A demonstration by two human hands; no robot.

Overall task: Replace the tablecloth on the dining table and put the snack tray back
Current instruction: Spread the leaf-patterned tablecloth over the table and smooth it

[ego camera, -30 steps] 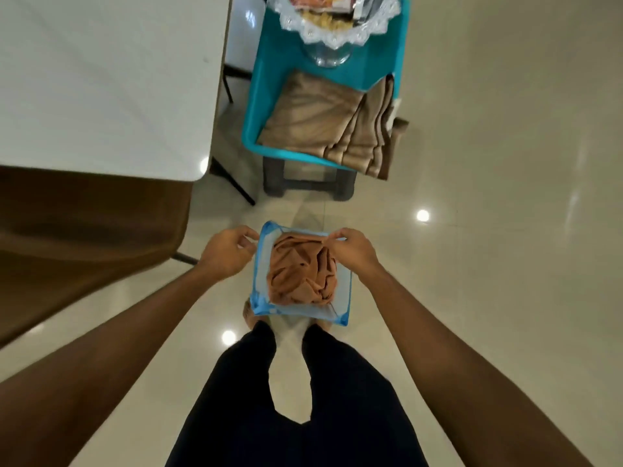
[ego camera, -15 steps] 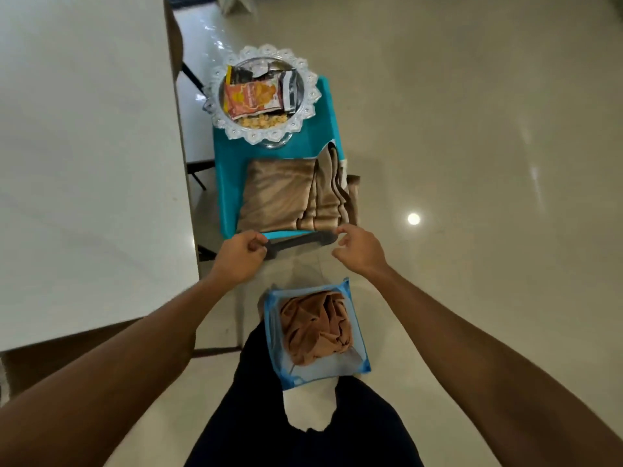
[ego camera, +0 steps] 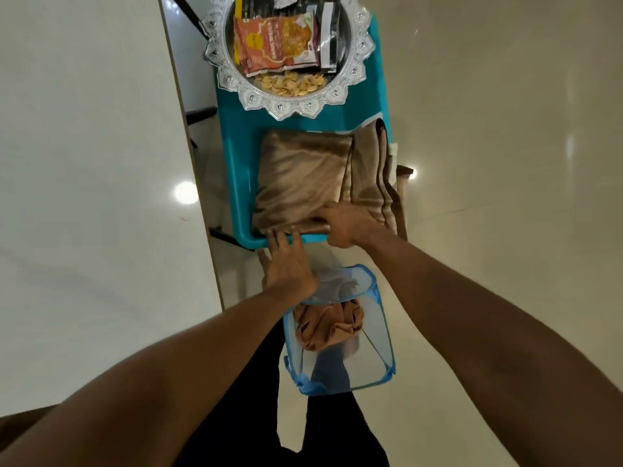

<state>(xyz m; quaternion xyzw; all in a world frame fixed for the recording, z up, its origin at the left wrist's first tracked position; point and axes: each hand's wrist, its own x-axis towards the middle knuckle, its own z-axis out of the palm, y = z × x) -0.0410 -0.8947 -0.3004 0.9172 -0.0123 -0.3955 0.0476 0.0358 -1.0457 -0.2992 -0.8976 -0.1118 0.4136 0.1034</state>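
A glossy pale floor (ego camera: 505,163) fills the 3 o'clock half, and the bare white table (ego camera: 84,163) takes the 9 o'clock side. Between them, at 12 o'clock, stands a teal stool (ego camera: 236,146). On its near half lies the folded cloth (ego camera: 303,176), brown and shiny, its layered edges at 3 o'clock overhanging the seat. The silver tray (ego camera: 293,109) with its scalloped rim sits at the stool's far end, just beyond the cloth and partly cut off by the top edge. A blue mesh hamper (ego camera: 377,332) stands on the floor toward 6 o'clock from the stool, a crumpled cloth (ego camera: 327,325) bunched inside it. The right hand (ego camera: 347,224) grasps the folded cloth's near edge — fingers bent over the top. The left hand (ego camera: 290,264) is released, its fingers straight and spread, tips at the stool's near rim just below the cloth. On the tray lie snack packets (ego camera: 279,38) and, toward 6 o'clock, loose chips (ego camera: 290,84).
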